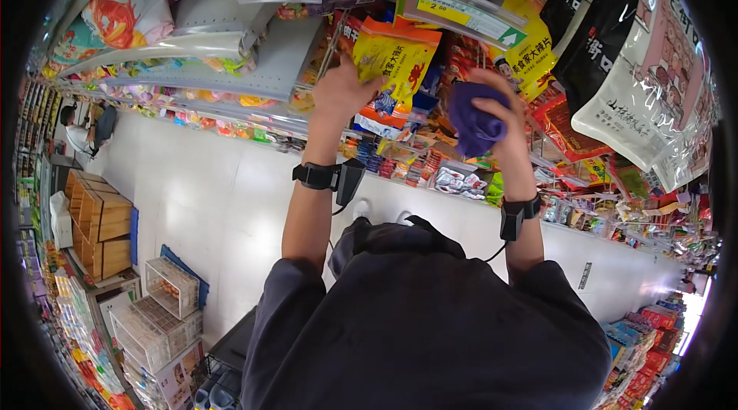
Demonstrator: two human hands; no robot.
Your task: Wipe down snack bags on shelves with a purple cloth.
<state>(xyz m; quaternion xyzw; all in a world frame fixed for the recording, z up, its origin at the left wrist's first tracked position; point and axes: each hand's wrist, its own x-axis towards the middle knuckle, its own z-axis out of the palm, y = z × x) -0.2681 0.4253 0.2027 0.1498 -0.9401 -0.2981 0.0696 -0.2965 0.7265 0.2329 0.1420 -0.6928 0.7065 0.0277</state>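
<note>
My right hand (504, 113) grips a bunched purple cloth (475, 118) in front of the hanging snack packets. At the left edge of a yellow and orange snack bag (398, 64), my left hand (346, 90) has its fingers spread, with the fingertips by the metal display hooks (334, 46). Whether it touches the bag or a hook is hard to tell. Another yellow bag (527, 58) hangs to the right of the cloth, beneath a clear price tag holder (464, 12). Black straps with small devices sit on both my forearms.
Grey shelves (282, 58) with packets run to the left. Large glossy bags (646, 81) hang at the right. Behind me on the left stand wooden crates (109, 217) and clear plastic bins (155, 317). A person (81, 130) is far off at the left.
</note>
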